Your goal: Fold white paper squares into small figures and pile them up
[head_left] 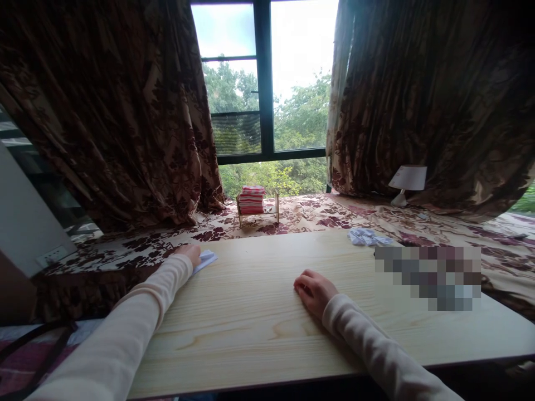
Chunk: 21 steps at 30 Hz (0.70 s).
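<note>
At the left end of the pale wooden table (246, 312), my left hand (191, 254) is closed at a folded piece of white paper or thin cloth (205, 259). The white piece sticks out to the right from under the hand, and my fingertips are mostly hidden behind it. My right hand (315, 291) rests on the middle of the tabletop. Its fingers are curled in towards the thumb, and nothing shows between them. A loose heap of white crumpled pieces (368, 237) lies at the far right edge of the table, apart from both hands.
Behind the table, a patterned cloth-covered ledge (309, 214) holds a small rack (278, 207) with a stack of red-and-white striped cloths (252, 200). A white lamp (409, 179) stands to the right. A blurred patch (434, 273) hides the table's right side. Curtains (159, 111) frame the window.
</note>
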Each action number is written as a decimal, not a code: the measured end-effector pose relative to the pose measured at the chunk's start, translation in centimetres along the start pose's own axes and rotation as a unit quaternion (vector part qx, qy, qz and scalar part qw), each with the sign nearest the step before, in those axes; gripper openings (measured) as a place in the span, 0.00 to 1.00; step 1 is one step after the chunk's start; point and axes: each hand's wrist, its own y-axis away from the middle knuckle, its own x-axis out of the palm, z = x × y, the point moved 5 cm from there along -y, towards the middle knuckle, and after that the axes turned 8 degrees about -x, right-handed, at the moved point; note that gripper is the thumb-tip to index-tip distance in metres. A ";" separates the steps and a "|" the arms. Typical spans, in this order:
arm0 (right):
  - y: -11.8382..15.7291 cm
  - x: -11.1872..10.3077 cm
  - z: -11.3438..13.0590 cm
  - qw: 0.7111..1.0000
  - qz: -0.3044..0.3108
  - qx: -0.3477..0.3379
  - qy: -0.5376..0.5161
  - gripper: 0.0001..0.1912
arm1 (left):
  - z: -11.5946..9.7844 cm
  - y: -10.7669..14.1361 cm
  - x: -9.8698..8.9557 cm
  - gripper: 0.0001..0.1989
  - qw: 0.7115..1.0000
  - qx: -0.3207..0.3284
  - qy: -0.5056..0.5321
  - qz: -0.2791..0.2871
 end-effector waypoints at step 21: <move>1.4 -0.9 1.6 0.832 -0.156 0.162 -0.508 0.16 | -18.1 22.7 4.4 0.22 0.671 0.138 0.692 0.230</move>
